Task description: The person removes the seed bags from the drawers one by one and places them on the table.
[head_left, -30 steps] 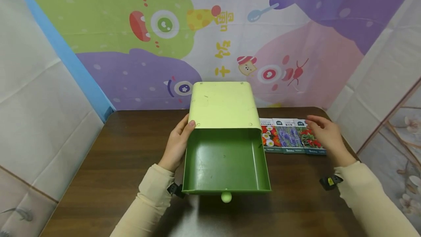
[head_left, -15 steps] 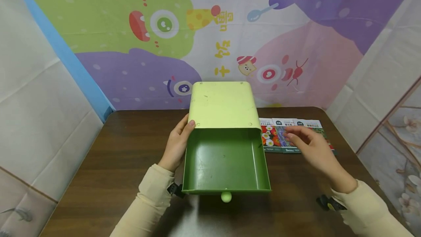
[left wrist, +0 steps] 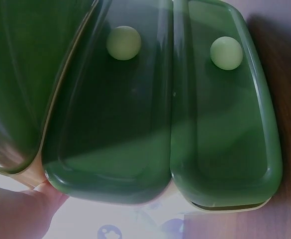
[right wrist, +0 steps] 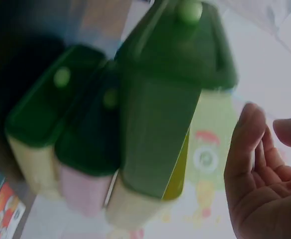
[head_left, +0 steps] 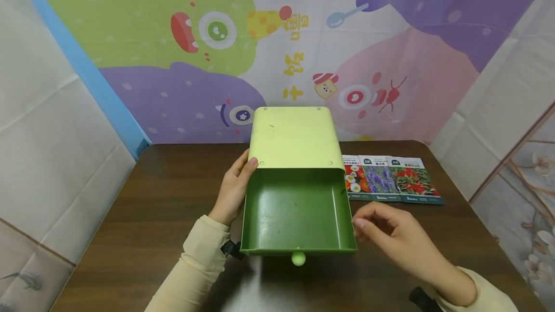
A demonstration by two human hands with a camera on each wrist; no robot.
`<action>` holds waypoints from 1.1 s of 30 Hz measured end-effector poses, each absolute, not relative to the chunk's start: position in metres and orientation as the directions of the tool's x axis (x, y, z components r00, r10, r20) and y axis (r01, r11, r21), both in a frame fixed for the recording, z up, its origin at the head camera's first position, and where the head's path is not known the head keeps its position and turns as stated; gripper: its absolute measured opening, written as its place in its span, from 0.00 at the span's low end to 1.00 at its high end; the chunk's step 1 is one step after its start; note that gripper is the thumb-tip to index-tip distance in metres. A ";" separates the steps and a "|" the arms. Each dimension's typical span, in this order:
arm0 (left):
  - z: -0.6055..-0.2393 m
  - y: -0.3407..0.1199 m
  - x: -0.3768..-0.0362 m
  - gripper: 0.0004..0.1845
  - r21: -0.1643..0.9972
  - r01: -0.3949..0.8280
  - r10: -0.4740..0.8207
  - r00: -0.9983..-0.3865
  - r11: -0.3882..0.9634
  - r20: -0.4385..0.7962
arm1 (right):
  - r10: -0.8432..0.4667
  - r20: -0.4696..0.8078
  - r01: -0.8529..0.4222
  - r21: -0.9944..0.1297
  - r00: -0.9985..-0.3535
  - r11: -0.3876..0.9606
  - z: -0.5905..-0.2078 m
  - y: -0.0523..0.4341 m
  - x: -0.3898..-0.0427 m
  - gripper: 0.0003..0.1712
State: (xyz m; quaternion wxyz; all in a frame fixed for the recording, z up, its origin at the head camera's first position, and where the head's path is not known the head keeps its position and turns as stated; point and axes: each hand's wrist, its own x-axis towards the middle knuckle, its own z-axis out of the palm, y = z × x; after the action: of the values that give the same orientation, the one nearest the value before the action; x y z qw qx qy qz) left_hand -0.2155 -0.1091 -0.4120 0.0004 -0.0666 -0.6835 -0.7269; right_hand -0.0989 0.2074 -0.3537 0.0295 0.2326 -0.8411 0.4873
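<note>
A small drawer cabinet with a pale yellow-green top stands on the table, its top drawer pulled out and the green floor showing. My left hand rests against the cabinet's left side, thumb at the upper front corner; its other fingers are partly hidden. To the right of the drawer is my right hand, holding nothing, fingers loosely bent, fingertips close to the drawer wall. In the left wrist view, two lower drawers with round pale knobs are pushed in. Several seed packets with flower pictures lie behind the right hand.
The brown wooden table extends to both sides of the cabinet. A cartoon-printed cloth hangs behind the table. Pale panels stand at left and right.
My right hand has moved from above the rightmost seed packet, toward me and leftward, to beside the pulled-out drawer. All the packets' flower pictures show now. My left hand and the cabinet stay put.
</note>
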 end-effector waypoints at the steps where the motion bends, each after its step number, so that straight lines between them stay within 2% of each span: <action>1: -0.412 -0.109 -0.216 0.36 0.993 0.093 0.090 -0.991 -0.066 0.099 | -0.398 0.272 -0.429 -0.818 -0.876 0.383 -0.354 0.205 -0.096 0.05; 5: -0.412 -0.109 -0.216 0.35 0.993 0.098 0.090 -0.991 -0.060 0.103 | -0.531 0.310 -0.506 -0.818 -0.788 0.273 -0.357 0.195 -0.086 0.09; 10: -0.412 -0.109 -0.216 0.35 0.994 0.099 0.092 -0.990 -0.052 0.104 | -0.648 0.412 -0.667 -0.716 -0.641 0.206 -0.367 0.185 -0.080 0.15; 14: -0.413 -0.109 -0.216 0.35 0.994 0.100 0.090 -0.991 -0.046 0.103 | -0.725 0.364 -0.676 -0.713 -0.584 0.187 -0.378 0.178 -0.078 0.13; 20: -0.413 -0.109 -0.216 0.35 0.994 0.094 0.088 -0.991 -0.063 0.099 | -0.797 0.140 -0.501 -0.836 -0.588 0.222 -0.397 0.170 -0.080 0.14; 25: -0.412 -0.109 -0.215 0.35 0.994 0.092 0.088 -0.991 -0.062 0.097 | -0.813 0.026 -0.357 -0.906 -0.582 0.227 -0.415 0.163 -0.082 0.19; 33: -0.412 -0.109 -0.215 0.35 0.994 0.083 0.087 -0.992 -0.075 0.089 | -0.775 -0.049 0.001 -0.998 -0.630 0.062 -0.434 0.148 -0.081 0.26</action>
State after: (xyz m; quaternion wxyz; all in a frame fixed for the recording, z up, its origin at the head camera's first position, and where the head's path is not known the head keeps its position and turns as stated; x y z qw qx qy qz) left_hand -0.2152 -0.1093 -0.4122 -0.0015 -0.0623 -0.6800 -0.7306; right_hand -0.0813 0.1482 -0.4343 -0.3139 0.2944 -0.6577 0.6182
